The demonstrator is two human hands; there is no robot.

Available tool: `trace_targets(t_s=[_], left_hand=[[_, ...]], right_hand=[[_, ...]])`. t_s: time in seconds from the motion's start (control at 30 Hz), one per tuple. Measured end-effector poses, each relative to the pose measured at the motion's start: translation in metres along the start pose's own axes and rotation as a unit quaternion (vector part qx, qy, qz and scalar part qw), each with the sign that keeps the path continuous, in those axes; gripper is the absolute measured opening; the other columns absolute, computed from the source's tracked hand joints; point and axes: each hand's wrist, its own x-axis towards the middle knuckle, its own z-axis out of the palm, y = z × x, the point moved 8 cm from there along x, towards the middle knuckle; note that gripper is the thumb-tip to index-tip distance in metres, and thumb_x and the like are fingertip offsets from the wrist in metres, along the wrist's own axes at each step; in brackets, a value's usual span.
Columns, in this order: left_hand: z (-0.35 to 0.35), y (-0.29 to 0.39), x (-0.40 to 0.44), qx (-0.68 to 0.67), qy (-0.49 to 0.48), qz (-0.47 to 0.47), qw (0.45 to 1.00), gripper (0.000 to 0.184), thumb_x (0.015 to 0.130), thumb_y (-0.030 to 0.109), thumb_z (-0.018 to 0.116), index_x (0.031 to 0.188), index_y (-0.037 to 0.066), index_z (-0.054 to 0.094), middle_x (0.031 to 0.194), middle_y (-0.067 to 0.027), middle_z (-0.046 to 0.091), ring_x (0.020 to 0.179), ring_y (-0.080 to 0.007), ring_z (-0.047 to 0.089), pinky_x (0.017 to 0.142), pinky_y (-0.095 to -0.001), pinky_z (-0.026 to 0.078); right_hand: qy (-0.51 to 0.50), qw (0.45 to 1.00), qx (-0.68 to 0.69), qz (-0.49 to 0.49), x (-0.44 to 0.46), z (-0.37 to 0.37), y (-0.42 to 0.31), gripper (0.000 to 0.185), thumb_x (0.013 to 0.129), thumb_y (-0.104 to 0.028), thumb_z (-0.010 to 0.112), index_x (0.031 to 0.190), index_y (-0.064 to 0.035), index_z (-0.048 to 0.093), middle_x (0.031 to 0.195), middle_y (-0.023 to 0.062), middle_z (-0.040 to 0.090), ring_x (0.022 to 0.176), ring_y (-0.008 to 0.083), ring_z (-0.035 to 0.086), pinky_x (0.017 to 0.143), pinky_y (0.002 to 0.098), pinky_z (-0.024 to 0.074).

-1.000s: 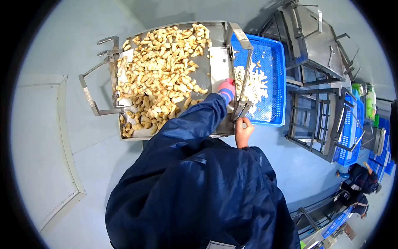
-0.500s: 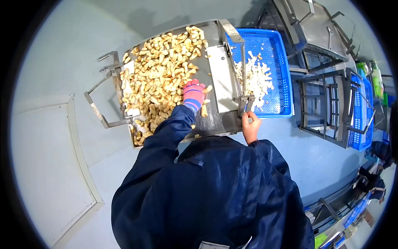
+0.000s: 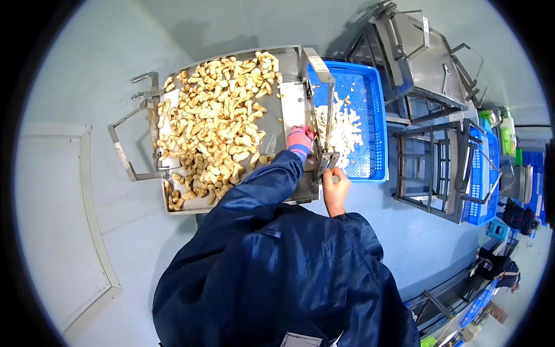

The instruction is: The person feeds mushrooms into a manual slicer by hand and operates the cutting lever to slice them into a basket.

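Note:
My left hand [image 3: 300,140], in a pink and blue striped glove, is at the near end of a white board [image 3: 293,104] beside the metal cutter frame [image 3: 331,107]. Its fingers are closed; what they hold, if anything, is hidden. My bare right hand [image 3: 336,189] is closed around the near end of the cutter's handle [image 3: 330,163]. Left of the board, a heap of knobbly, cream and brown pieces that look like mushrooms [image 3: 217,113] covers much of the metal tray [image 3: 270,122]. Right of the cutter, white pieces [image 3: 347,130] lie in a blue perforated crate [image 3: 378,130].
A bent metal bracket [image 3: 128,170] sticks out at the tray's left side. Metal frames [image 3: 430,165] and a steel table [image 3: 425,63] stand to the right, with another blue crate [image 3: 483,176] beyond. Part of a person in dark clothes [image 3: 497,267] shows at the far lower right.
My left hand has moved right, from the edge of the heap to the cutter. My right hand stays at the handle. The whole view has shifted slightly.

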Motion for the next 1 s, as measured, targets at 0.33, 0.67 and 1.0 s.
trace_targets(t_s=[0.33, 0.67, 1.0], left_hand=[[0.014, -0.022, -0.004, -0.196, -0.025, -0.018, 0.98, 0.044, 0.076, 0.001, 0.061, 0.118, 0.01, 0.052, 0.084, -0.0104, 0.06, 0.075, -0.0241, 0.058, 0.071, -0.0309, 0.048], [0.038, -0.039, 0.009, -0.25, -0.095, -0.01, 0.963, 0.042, 0.076, 0.004, 0.062, 0.117, 0.008, 0.054, 0.087, -0.0102, 0.063, 0.078, -0.0222, 0.059, 0.074, -0.0313, 0.047], [0.029, -0.023, 0.012, -0.233, -0.073, 0.034, 0.969, 0.041, 0.075, 0.001, 0.061, 0.115, 0.006, 0.055, 0.091, -0.0115, 0.061, 0.081, -0.0222, 0.058, 0.074, -0.0325, 0.047]], right_hand=[[-0.016, 0.999, 0.037, 0.011, -0.023, 0.023, 0.08, 0.02, 0.079, -0.011, 0.06, 0.066, 0.0013, 0.053, 0.053, 0.0139, 0.047, 0.053, 0.0109, 0.043, 0.05, 0.0337, 0.0383], [-0.036, 0.997, 0.046, 0.044, -0.022, 0.027, 0.089, 0.019, 0.079, -0.011, 0.059, 0.066, 0.0018, 0.053, 0.054, 0.0135, 0.048, 0.053, 0.0117, 0.041, 0.051, 0.0329, 0.0383], [0.007, 0.999, 0.039, -0.023, -0.003, 0.009, 0.021, 0.02, 0.078, -0.012, 0.06, 0.067, 0.0019, 0.053, 0.054, 0.0147, 0.049, 0.051, 0.0124, 0.041, 0.05, 0.0324, 0.0381]])
